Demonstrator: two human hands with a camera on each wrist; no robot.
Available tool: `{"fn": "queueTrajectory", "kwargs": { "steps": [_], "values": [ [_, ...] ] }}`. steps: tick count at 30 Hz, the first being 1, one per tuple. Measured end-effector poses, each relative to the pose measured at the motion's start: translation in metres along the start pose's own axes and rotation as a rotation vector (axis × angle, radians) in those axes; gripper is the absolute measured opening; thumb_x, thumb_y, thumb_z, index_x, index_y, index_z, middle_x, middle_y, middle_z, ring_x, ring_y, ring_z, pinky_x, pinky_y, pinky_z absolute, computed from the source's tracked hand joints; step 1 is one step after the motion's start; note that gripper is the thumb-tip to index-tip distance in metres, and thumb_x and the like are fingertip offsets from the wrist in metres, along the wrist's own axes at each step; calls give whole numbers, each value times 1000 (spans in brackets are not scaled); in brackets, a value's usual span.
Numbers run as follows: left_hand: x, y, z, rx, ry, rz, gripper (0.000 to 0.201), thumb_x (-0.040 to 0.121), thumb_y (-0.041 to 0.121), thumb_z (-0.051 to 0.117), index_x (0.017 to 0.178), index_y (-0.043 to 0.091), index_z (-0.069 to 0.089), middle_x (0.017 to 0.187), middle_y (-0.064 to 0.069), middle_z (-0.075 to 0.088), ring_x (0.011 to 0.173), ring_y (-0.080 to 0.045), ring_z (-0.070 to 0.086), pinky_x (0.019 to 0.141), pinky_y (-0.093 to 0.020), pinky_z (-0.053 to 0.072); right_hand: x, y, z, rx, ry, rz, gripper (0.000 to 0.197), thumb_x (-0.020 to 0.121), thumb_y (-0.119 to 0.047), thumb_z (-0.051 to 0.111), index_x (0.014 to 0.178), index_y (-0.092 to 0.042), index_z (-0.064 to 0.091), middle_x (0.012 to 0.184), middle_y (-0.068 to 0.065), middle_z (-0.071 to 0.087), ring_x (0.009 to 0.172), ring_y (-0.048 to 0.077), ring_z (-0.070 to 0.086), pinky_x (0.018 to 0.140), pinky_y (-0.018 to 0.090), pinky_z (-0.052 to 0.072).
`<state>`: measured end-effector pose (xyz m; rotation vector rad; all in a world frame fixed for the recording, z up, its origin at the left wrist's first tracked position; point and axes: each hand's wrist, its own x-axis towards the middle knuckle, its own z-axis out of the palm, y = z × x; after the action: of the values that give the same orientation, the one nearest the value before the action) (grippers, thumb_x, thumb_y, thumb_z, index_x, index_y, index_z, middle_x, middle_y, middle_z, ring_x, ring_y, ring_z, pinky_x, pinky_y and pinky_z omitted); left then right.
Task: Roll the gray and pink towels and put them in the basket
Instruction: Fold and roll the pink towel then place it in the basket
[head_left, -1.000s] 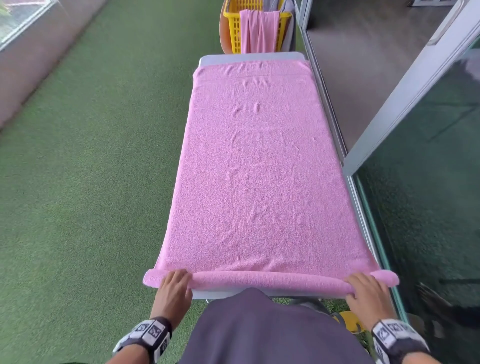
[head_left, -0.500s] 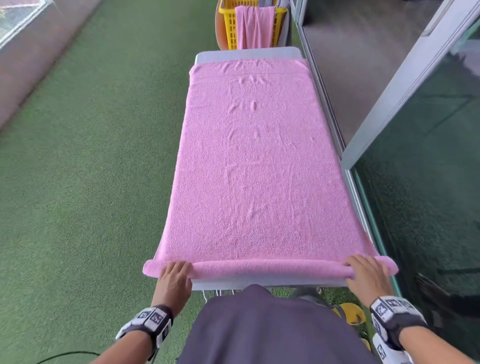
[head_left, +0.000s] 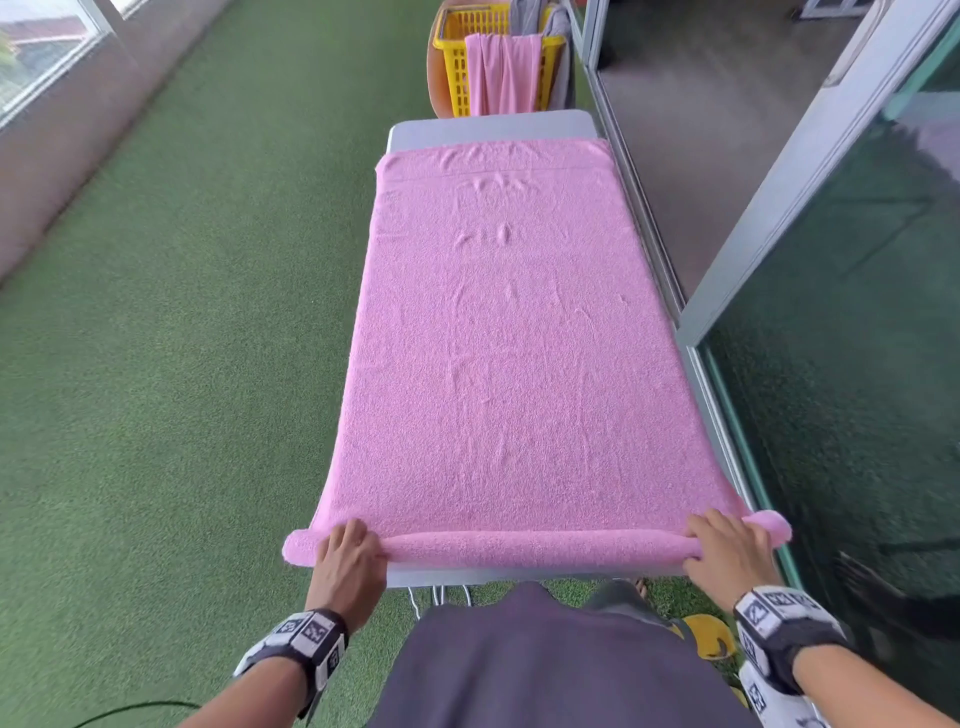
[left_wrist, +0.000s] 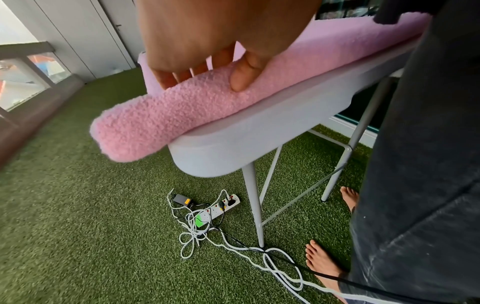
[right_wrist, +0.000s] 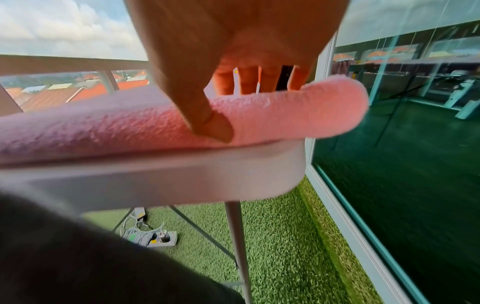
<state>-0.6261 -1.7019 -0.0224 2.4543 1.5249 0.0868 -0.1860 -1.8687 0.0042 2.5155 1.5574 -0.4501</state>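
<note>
A pink towel (head_left: 509, 332) lies flat along the narrow white table (head_left: 493, 127), its near edge turned into a thin roll (head_left: 535, 548). My left hand (head_left: 349, 545) grips the roll's left end (left_wrist: 145, 127), fingers over the top and thumb on the near side. My right hand (head_left: 719, 540) grips the right end (right_wrist: 324, 109) the same way, thumb pressed into the roll. Both roll ends stick out past the table's corners. A yellow basket (head_left: 467, 57) stands beyond the far end with another pink towel (head_left: 501, 73) and a gray towel (head_left: 558, 31) draped over its rim.
Green artificial turf (head_left: 171, 395) covers the floor left of the table. A glass sliding door and its frame (head_left: 810, 171) run close along the right side. Under the table lie a power strip and tangled cables (left_wrist: 207, 214), next to bare feet (left_wrist: 322, 261).
The roll has turned a little farther from the near edge, with both hands moving forward on it. The view has dipped, showing more of the basket.
</note>
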Motion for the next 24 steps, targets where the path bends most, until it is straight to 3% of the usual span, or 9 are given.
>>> {"fn": "queueTrajectory", "kwargs": {
  "steps": [5,8,10,13,16,18,20,22,24],
  "values": [
    [7,0,9,-37,126,-30,41,82,-4,49,122,9,47,117,-13,55,102,-26,52,85,-51,52,20,2,-8,137,130,-11,36,95,-30,46,130,-25,54,138,-6,50,127,18,46,111,42,30],
    [-7,-2,21,2,51,81,61,72,9,78,125,6,50,118,-16,63,109,-31,60,96,-50,47,9,4,6,171,25,-87,53,91,-33,59,140,-24,44,144,-8,43,135,15,39,116,41,25],
    [-12,2,16,3,-41,46,70,60,15,87,123,5,57,118,-13,64,110,-30,61,97,-46,45,4,7,10,117,21,-74,54,80,-22,69,130,-30,51,135,-11,52,127,13,46,113,41,28],
    [2,9,3,26,-20,12,47,59,10,84,102,11,65,97,-2,67,88,-21,64,82,-43,54,15,1,-4,32,-33,19,28,79,-27,63,102,-40,53,110,-21,55,104,7,50,99,36,32],
    [27,16,-11,46,4,27,8,79,12,69,84,16,63,82,4,65,74,-14,57,77,-35,50,39,-5,-27,-49,-112,19,9,82,-31,52,89,-36,56,100,-15,50,104,11,48,99,38,31],
    [39,17,-17,42,27,3,8,88,10,57,93,13,63,91,-1,66,81,-17,57,85,-40,50,52,-6,-31,-9,-77,21,26,87,-26,47,107,-34,62,119,-10,51,118,13,44,107,42,26],
    [43,11,-12,14,96,-5,21,88,6,51,106,8,62,103,-7,66,93,-23,61,90,-46,51,52,-8,-30,82,61,0,37,95,-24,43,130,-28,54,140,-7,46,131,15,40,112,42,24],
    [34,7,-4,-26,92,10,27,96,22,40,111,9,59,108,-8,66,99,-24,63,92,-47,51,40,-9,-19,174,95,-77,40,97,-34,45,136,-24,49,144,-5,46,133,16,42,113,42,28],
    [19,1,6,-5,30,68,38,91,33,56,118,6,59,115,-13,66,107,-28,64,97,-47,47,25,-6,-2,166,44,-125,53,88,-38,62,137,-25,47,141,-5,48,132,16,43,114,40,29]
  ]
}}
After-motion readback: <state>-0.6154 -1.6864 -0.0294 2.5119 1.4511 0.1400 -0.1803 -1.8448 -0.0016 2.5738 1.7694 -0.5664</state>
